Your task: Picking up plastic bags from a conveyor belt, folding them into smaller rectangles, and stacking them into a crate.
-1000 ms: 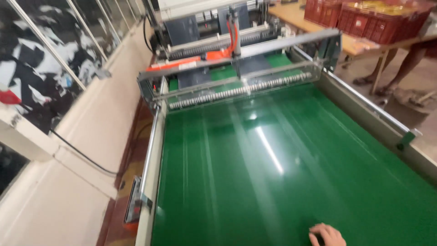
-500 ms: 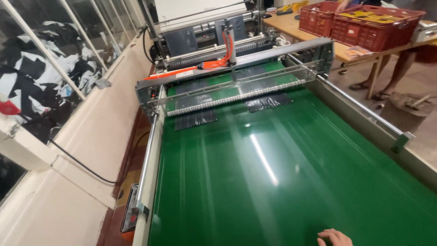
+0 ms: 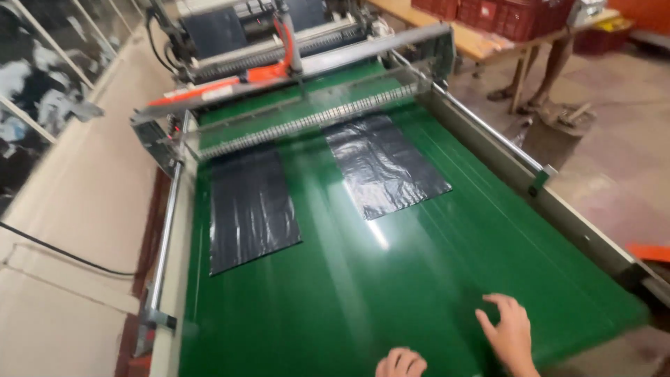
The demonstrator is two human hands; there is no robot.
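At the near edge of the green conveyor belt (image 3: 391, 279), both my hands wait, empty. Right hand (image 3: 508, 334) hovers low over the belt, fingers (image 3: 497, 301) spread and loose, gripping nothing. Left hand (image 3: 400, 363) sits at the very bottom of view, fingers curled in toward the palm, knuckles up; nothing visibly held, though part of it is cut off.

Progress, as I judge it: two black plastic bags are out of the machine and lying flat on the belt, neither yet within my reach. Left bag (image 3: 252, 208) lies near the belt's left edge, about mid-length. Right bag (image 3: 385, 165) lies nearer the far end, just clear of the comb-like metal bar (image 3: 307, 120). Both are well apart from my hands. Collecting appears not yet begun.

Materials: bags are thin film, glossy, finely wrinkled, rectangular, catching the overhead light. Belt is smooth, dark green, shiny, with a bright glare streak down the middle. Side rails (image 3: 488, 132) are pale painted metal. Bag-making machine (image 3: 272, 49) at the far end shows grey steel rollers and an orange strip. Red crates (image 3: 509, 17) sit on a wooden desk beyond the far right corner.
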